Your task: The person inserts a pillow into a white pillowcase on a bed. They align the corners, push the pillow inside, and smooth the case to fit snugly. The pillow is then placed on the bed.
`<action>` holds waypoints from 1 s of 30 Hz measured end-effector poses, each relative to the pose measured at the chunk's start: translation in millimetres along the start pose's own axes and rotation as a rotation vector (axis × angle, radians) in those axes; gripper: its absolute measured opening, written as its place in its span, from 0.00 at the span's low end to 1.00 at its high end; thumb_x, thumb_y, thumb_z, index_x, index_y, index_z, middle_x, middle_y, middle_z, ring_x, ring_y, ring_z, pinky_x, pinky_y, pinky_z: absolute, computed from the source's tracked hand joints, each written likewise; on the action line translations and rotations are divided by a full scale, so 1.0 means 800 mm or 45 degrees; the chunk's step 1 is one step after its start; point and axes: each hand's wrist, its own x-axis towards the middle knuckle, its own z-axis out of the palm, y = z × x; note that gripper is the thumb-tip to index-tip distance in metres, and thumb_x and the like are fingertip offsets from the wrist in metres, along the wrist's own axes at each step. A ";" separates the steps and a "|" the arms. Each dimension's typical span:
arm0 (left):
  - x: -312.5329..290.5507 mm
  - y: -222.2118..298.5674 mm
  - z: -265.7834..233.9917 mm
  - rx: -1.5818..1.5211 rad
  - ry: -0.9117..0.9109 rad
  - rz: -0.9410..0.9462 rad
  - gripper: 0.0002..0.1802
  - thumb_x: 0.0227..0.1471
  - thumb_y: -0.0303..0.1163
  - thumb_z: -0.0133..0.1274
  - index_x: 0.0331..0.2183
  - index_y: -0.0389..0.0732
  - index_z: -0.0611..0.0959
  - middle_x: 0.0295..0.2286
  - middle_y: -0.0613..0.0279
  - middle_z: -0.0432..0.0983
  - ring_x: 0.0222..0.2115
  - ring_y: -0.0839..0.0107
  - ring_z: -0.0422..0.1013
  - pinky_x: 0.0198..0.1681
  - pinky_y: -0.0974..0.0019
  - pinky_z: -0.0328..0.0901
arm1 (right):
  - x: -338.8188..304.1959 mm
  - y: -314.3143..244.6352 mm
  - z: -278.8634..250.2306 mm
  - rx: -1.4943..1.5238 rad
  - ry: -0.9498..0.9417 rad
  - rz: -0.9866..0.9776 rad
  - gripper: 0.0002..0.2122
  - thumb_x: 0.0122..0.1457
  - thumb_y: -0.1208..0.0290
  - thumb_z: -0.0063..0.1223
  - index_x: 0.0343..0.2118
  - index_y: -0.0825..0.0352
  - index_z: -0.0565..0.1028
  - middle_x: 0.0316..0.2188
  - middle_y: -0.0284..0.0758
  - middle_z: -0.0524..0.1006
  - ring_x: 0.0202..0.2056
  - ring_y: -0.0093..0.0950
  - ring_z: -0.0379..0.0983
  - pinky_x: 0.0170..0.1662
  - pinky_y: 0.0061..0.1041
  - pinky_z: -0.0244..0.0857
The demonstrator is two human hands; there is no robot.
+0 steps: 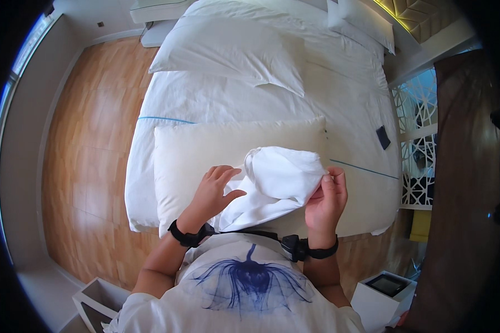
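A white pillowcase [286, 169] lies gathered and folded over a cream pillow [189, 150] near the front edge of the bed. My right hand [326, 197] pinches the right edge of the pillowcase between thumb and fingers. To the left of the cloth, my left hand [212, 191] is open, its thumb and fingers apart and nothing between them. Its fingertips are close to the cloth's left side; whether they touch it, I cannot tell. Part of the pillow is hidden under the fabric.
Another white pillow [228, 53] lies farther up the bed [350, 105], with more pillows [364, 22] at the far right. A dark flat object [383, 137] rests near the right edge. A white cabinet [383, 294] stands behind right, and wooden floor [94, 161] runs along the left.
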 end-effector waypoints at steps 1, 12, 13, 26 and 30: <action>-0.001 -0.002 0.011 -0.013 -0.028 -0.023 0.27 0.49 0.42 0.64 0.47 0.39 0.79 0.45 0.53 0.74 0.48 0.52 0.68 0.52 0.55 0.64 | -0.001 -0.007 -0.005 0.031 -0.020 -0.002 0.05 0.66 0.74 0.47 0.43 0.66 0.69 0.36 0.29 0.75 0.37 0.18 0.72 0.43 0.19 0.67; 0.020 0.018 0.077 -0.490 -0.063 -0.079 0.48 0.48 0.46 0.67 0.63 0.40 0.62 0.62 0.50 0.58 0.59 0.54 0.61 0.61 0.52 0.57 | -0.007 -0.069 -0.048 0.242 -0.212 0.088 0.06 0.66 0.72 0.45 0.42 0.67 0.69 0.40 0.37 0.77 0.42 0.24 0.74 0.47 0.23 0.67; 0.031 0.032 0.073 -0.588 -0.102 -0.003 0.49 0.47 0.46 0.67 0.64 0.41 0.61 0.63 0.50 0.56 0.60 0.55 0.60 0.62 0.53 0.56 | -0.008 -0.070 -0.054 0.271 -0.237 0.112 0.06 0.66 0.72 0.45 0.42 0.67 0.69 0.39 0.37 0.77 0.41 0.23 0.74 0.46 0.22 0.67; 0.089 0.091 0.113 -0.448 -0.120 0.222 0.11 0.49 0.25 0.60 0.38 0.38 0.83 0.35 0.56 0.80 0.34 0.61 0.76 0.40 0.63 0.70 | 0.003 -0.111 -0.135 -0.287 0.148 -0.614 0.17 0.67 0.67 0.43 0.54 0.71 0.70 0.47 0.40 0.76 0.50 0.31 0.72 0.54 0.30 0.66; 0.093 0.094 0.082 -0.657 0.206 0.181 0.12 0.51 0.14 0.53 0.39 0.35 0.81 0.37 0.58 0.78 0.39 0.65 0.75 0.41 0.67 0.69 | 0.009 -0.142 -0.163 -0.202 0.362 -0.702 0.17 0.68 0.66 0.42 0.55 0.70 0.70 0.52 0.42 0.74 0.53 0.34 0.71 0.58 0.33 0.64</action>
